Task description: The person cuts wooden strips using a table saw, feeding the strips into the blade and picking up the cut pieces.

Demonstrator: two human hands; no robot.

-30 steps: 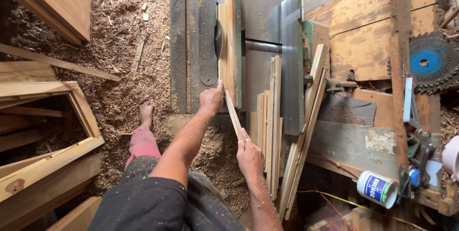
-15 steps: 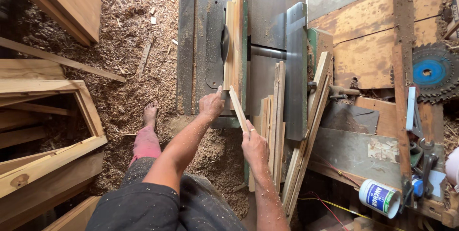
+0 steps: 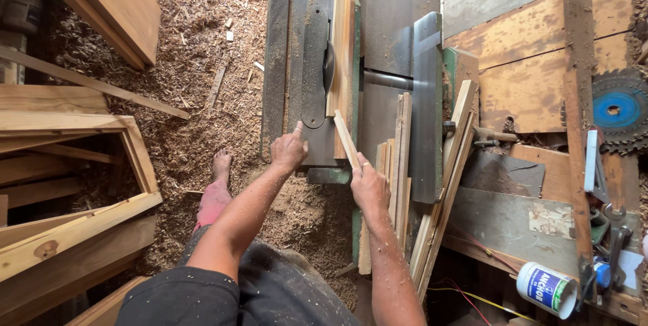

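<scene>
Strip (image 3: 346, 138) looked thin, light, snappable; right hand (image 3: 369, 185) pinched its near end, left hand (image 3: 289, 150) pressed on table (image 3: 283, 63), fingers loosely curled.

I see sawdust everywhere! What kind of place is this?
Most likely a woodworking shop. A table saw stands on a floor covered in sawdust, a spare round saw blade lies on the bench, and the right hand holds a thin wood strip.

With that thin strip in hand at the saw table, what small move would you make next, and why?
Probably lay the thin wood strip flat on the saw table, since the right hand holds it tilted, its far end near the upright board, while the left hand rests on the table edge.
</scene>
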